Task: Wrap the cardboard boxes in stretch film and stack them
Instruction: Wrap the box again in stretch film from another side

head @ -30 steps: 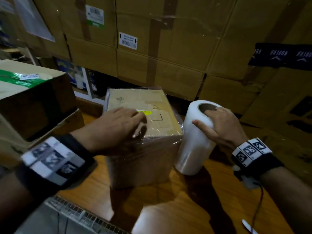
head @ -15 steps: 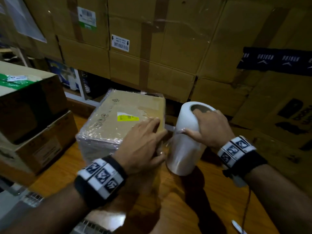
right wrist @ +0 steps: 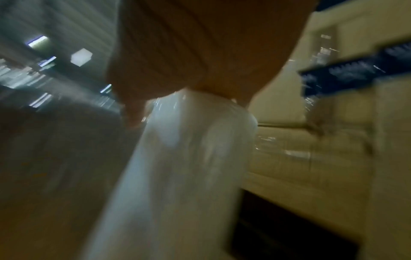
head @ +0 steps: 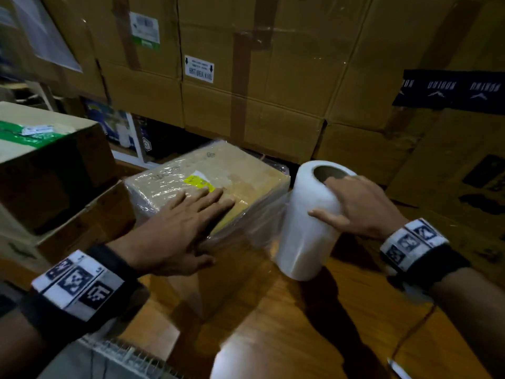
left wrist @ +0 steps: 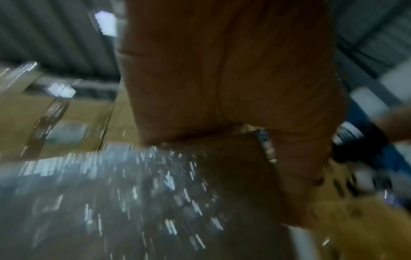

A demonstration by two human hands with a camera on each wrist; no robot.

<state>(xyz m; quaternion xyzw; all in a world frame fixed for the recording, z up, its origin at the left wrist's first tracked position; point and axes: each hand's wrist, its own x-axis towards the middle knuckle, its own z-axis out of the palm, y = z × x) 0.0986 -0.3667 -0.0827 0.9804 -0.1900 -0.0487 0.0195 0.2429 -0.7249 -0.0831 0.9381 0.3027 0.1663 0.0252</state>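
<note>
A small cardboard box (head: 218, 170) with a yellow sticker, covered in shiny stretch film, sits on the wooden table (head: 273, 324). My left hand (head: 180, 228) lies flat on its top near the front corner, fingers straight. A white roll of stretch film (head: 308, 225) stands tilted just right of the box, and a sheet of film runs from it to the box's side. My right hand (head: 352, 206) grips the roll's top, fingers over the core hole. The right wrist view shows the roll (right wrist: 177, 167) under the palm, blurred. The left wrist view is blurred, showing film glints (left wrist: 133, 184).
Two stacked cardboard boxes (head: 49, 170) stand at the left, the top one with green tape. A wall of large cartons (head: 259, 86) rises behind the table. A metal grille (head: 117, 356) lies at the near edge. A thin cable (head: 415, 329) hangs from my right wrist.
The box has turned on the table, its sticker now facing further left. My left hand slid from the top's middle to the front corner and flattened. The roll stayed at the right.
</note>
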